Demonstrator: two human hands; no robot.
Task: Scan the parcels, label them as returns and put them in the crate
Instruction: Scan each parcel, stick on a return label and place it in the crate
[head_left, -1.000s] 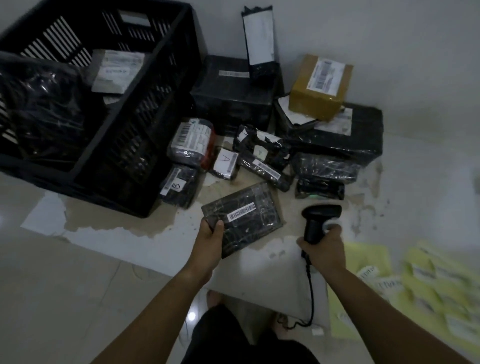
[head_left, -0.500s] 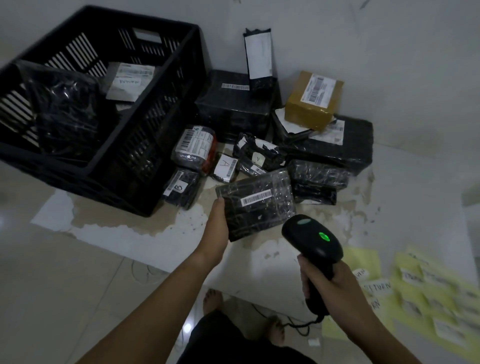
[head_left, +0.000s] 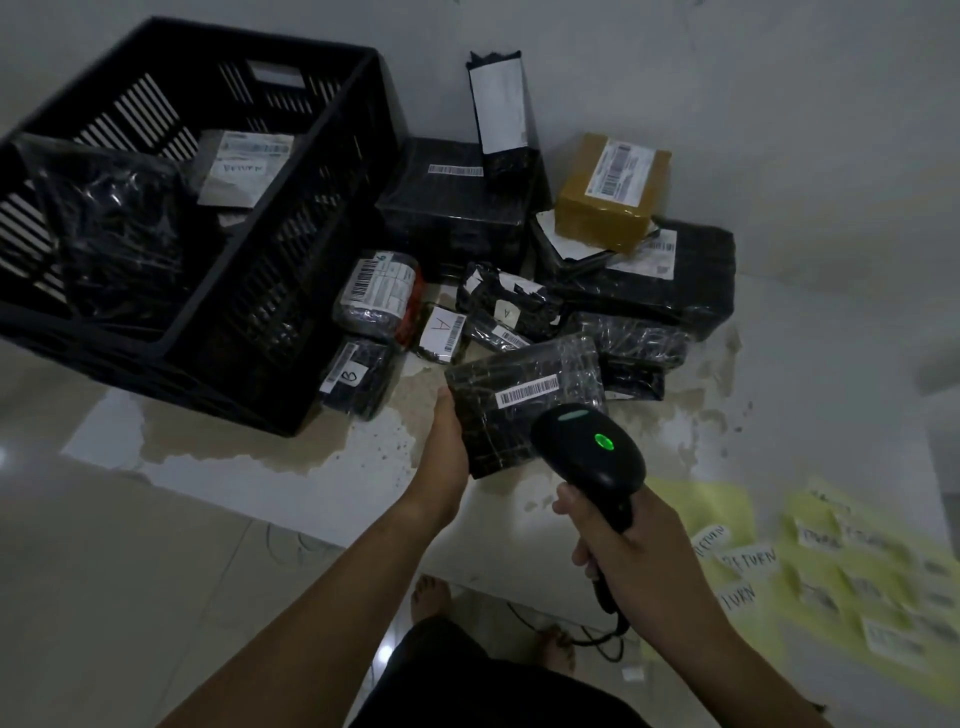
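Your parcel (head_left: 524, 400) hangs above the floor, barcode up, just before the pile (head_left: 649, 280). Your left hand (head_left: 449, 441) grips its left edge. Your right hand (head_left: 623, 551) curls round the scanner (head_left: 589, 457), green light on, beside the parcel. The crate (head_left: 291, 291) stands left; labels (head_left: 748, 561) lie right.

RETURN written on crate parcel label (head_left: 243, 167), white slips (head_left: 749, 559); A marked on small parcel (head_left: 441, 328), crumpled parcel (head_left: 506, 310); B on dark parcel (head_left: 352, 376).
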